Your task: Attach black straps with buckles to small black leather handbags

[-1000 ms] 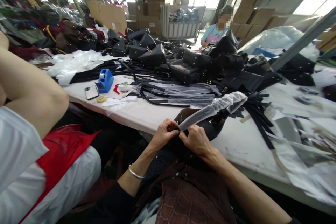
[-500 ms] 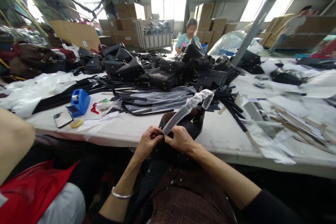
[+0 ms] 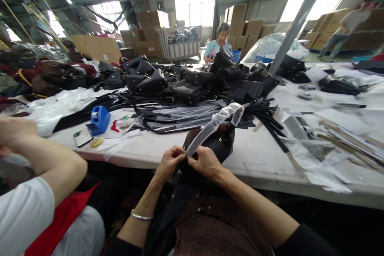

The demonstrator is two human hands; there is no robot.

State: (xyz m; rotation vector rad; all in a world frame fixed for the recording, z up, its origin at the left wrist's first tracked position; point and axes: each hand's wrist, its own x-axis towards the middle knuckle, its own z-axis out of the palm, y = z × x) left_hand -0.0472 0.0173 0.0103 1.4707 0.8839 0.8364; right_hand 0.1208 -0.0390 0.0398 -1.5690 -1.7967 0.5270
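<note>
Tall windows and stacked boxes along the top of the frame, with a wheeled cart to the left of centre. Pale worktop across the middle, with a pile of black bags at its far side and a spread of black straps in front of it.

Just below the centre of the frame, at the near edge of the worktop, one black bag, mouth open, its handle sleeved in clear film and arching toward the upper right. Left hand pinched nearly closed on the bag, at the lower end of the handle. Right hand just beside it, fingers curled, thumb and forefinger closed on the same spot. Impossible to make out the exact part between the fingertips.

Left of centre, blue tape dispenser, phone and yellow roll. At the left edge, another person's bare arm; beyond the pile, upper centre-right, a seated person in blue
</note>
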